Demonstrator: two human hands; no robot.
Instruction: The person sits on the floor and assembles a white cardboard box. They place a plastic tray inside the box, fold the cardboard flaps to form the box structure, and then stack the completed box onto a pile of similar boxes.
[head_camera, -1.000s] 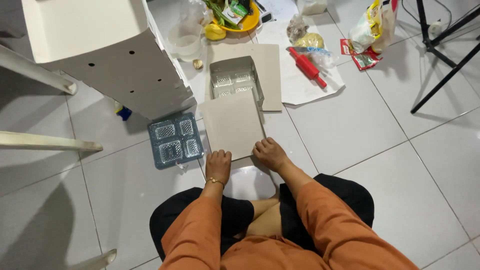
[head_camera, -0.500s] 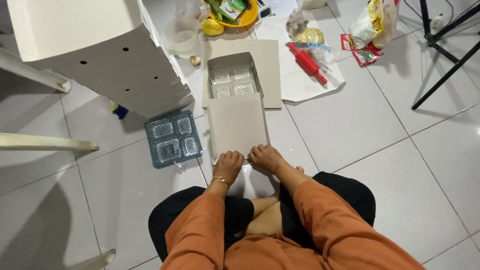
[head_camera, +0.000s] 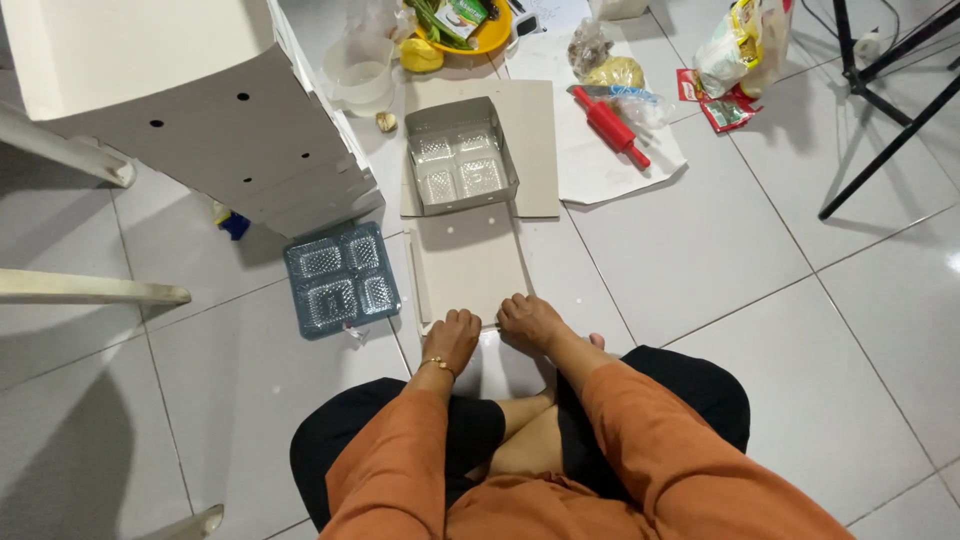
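A grey cardboard box (head_camera: 462, 165) lies open on the white tile floor in front of my crossed legs. Its tray half holds a clear plastic insert with four compartments. The flat lid flap (head_camera: 466, 262) stretches toward me. My left hand (head_camera: 451, 339) and my right hand (head_camera: 528, 320) press side by side on the near edge of that flap, fingers curled over it. A gold bracelet sits on my left wrist.
A clear plastic compartment tray (head_camera: 341, 279) lies left of the flap. A tall stack of white boxes (head_camera: 190, 110) stands at upper left. A red rolling pin (head_camera: 610, 124), a yellow bowl (head_camera: 462, 25), a plastic jug (head_camera: 357, 70) and snack packets (head_camera: 742, 52) lie beyond. Black tripod legs (head_camera: 880, 110) stand at right.
Both hands have drawn closer together on the flap's near edge. The view has tilted so the box appears lower in frame.
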